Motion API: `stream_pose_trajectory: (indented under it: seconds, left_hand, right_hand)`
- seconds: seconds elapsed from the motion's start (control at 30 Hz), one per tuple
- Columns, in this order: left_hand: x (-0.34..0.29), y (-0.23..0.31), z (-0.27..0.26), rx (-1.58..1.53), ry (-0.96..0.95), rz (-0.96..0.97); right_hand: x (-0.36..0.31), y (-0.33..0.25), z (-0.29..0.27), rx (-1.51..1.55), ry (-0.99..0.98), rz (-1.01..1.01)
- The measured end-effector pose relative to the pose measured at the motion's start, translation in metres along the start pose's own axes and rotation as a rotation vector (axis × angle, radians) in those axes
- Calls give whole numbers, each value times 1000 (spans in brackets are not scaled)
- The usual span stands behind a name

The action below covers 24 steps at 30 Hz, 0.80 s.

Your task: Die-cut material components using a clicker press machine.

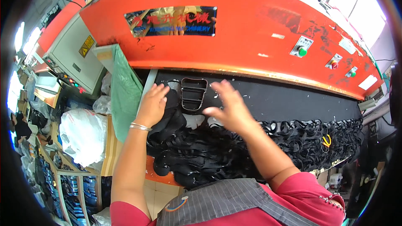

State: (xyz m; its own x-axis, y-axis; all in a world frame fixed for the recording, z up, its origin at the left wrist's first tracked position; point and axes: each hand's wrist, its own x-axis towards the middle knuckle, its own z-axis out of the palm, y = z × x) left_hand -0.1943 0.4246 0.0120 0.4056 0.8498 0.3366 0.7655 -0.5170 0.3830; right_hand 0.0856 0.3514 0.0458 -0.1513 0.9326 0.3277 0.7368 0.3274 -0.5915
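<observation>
A dark metal cutting die [194, 88], a rounded frame with crossbars, lies on the black bed [268, 98] of the red machine. To its left is my left hand [153, 105], fingers stretched out, over or against a pile of black cut pieces [172, 121]; whether it touches them I cannot tell. My right hand [229, 108] is just right of the die, thumb and fingers spread, with nothing in it. Pale scraps [194, 121] show between the die and the black pieces.
Curly black offcut strips [293, 140] heap along the near edge, with yellow-handled snips [326, 142] on them. The red machine front [247, 29] carries a green button [302, 52] and a red one [334, 65]. A green plastic sheet [123, 96] and a white bag [83, 136] stand left.
</observation>
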Motion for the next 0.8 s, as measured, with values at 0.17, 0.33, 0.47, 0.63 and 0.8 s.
stream_pose_trajectory:
  seconds: [0.17, 0.33, 0.47, 0.63, 0.8]
  left_hand:
    - [54, 143, 23, -393, 135, -26]
    - [121, 284, 130, -622, -130, 384]
    - [184, 418, 117, -754, -50, 592]
    - [248, 430, 138, -307, -4, 391]
    - [155, 384, 127, -487, 129, 352]
  right_hand:
    - [-41, 104, -158, 153, 657, -33]
    - [-64, 279, -321, -51, 1101, 16]
    - [-109, 396, -517, -600, 1485, 179]
    - [-56, 374, -498, -386, 1523, 556]
    - [-115, 372, -481, -197, 1212, 117]
